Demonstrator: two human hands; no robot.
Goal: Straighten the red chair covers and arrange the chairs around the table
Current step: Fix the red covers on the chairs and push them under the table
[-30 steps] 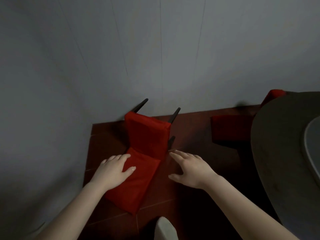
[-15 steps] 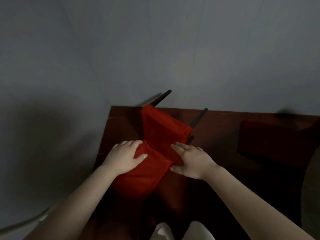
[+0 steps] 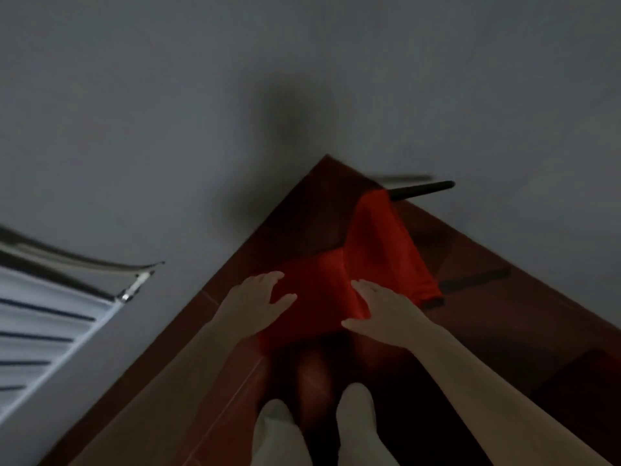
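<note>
The red chair cover (image 3: 322, 297) lay at frame centre on a chair tipped onto the floor (image 3: 504, 314), with a dark leg (image 3: 423, 190) pointing right. The left hand (image 3: 257, 304) and right hand (image 3: 379, 311) rested flat on the cover, fingers spread and gripping nothing. Blur smeared the lower leg, and the lower right of the frame was too dark to read.

Red-covered chair (image 3: 376, 250), lying tipped over, black legs (image 3: 423, 190) sticking out rightward
</note>
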